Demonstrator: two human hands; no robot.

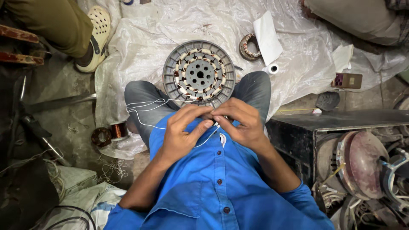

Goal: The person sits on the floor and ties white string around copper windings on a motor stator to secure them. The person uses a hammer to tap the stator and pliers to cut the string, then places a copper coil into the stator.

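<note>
A round grey motor stator (199,74) with copper windings rests against my knees, on my lap. Just below its near edge my left hand (183,132) and my right hand (240,123) meet, fingertips pinched together on a thin white string (142,106). The string loops out to the left over my left thigh and also hangs down across my blue shirt. What lies between the fingertips is hidden.
White plastic sheet (140,47) covers the floor ahead. A small wound coil ring (249,47), white paper (267,36) and a tape roll (272,68) lie beyond. A copper wire spool (118,130) sits left. Another person's leg and sandal (99,34) are top left. Motor parts (362,164) are piled right.
</note>
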